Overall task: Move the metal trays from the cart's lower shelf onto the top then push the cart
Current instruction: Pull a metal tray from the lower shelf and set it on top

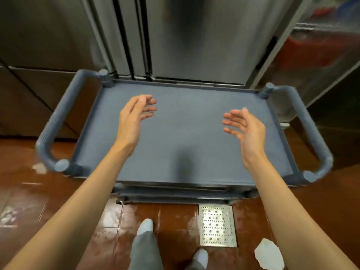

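Setting: wet red-brown tiled floor (58, 191), brushed steel refrigerator doors (194, 39) at twelve o'clock.
Cart: blue-grey plastic utility cart (185, 133), top shelf bare, looped handles at nine and three o'clock.
Trays: thin metal tray edges (171, 187) seem to peek from the lower shelf at six o'clock (blurred, count unclear).
Left hand: left hand (134, 115) hovers over the top, fingers spread wide, holding nothing.
Right hand: right hand (247, 129) likewise wide and empty, palm facing inward.
Doing it well: bend low, grip both tray ends evenly, slide out level, mind the slick floor and the perforated steel drain grate (217, 225).
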Demonstrator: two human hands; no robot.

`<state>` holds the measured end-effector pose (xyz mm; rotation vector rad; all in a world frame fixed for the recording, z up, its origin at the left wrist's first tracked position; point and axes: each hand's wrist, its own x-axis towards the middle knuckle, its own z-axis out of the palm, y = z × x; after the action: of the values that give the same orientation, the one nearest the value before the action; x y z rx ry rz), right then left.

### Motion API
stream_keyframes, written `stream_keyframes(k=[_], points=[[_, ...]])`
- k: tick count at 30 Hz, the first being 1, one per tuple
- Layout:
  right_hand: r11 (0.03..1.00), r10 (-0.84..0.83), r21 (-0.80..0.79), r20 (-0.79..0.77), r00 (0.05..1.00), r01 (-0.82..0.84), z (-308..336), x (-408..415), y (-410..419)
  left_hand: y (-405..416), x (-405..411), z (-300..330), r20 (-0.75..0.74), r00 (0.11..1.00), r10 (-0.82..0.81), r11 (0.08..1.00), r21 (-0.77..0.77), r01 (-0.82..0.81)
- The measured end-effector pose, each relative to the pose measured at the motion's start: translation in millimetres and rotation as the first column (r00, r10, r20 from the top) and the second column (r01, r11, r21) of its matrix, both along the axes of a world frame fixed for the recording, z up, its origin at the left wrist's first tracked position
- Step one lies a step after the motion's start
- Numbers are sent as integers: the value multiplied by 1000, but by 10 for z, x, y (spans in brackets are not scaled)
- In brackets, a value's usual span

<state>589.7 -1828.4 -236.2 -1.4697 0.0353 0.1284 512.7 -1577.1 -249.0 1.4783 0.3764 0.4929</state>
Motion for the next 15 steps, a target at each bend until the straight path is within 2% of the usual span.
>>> stream_keyframes(k=[5, 9, 12, 15], points=[[990, 138, -4, -48, 989, -138, -287, -234, -5, -170, -661, -216, -17, 992, 122, 992, 17, -121], [974, 221, -50, -41, 975, -223, -728, -622, -11, -275, -1165, -603, -18, 965, 261, 958, 132, -256], [952, 264, -170, 30, 964, -255, -1090, -960, -37, -319, -1403, -958, -106, 962, 250, 954, 197, -226], [898, 360, -298, 79, 929, -323, -1436, -1288, -28, -347, -1606, -1323, -211, 967, 143, 939, 336, -66]])
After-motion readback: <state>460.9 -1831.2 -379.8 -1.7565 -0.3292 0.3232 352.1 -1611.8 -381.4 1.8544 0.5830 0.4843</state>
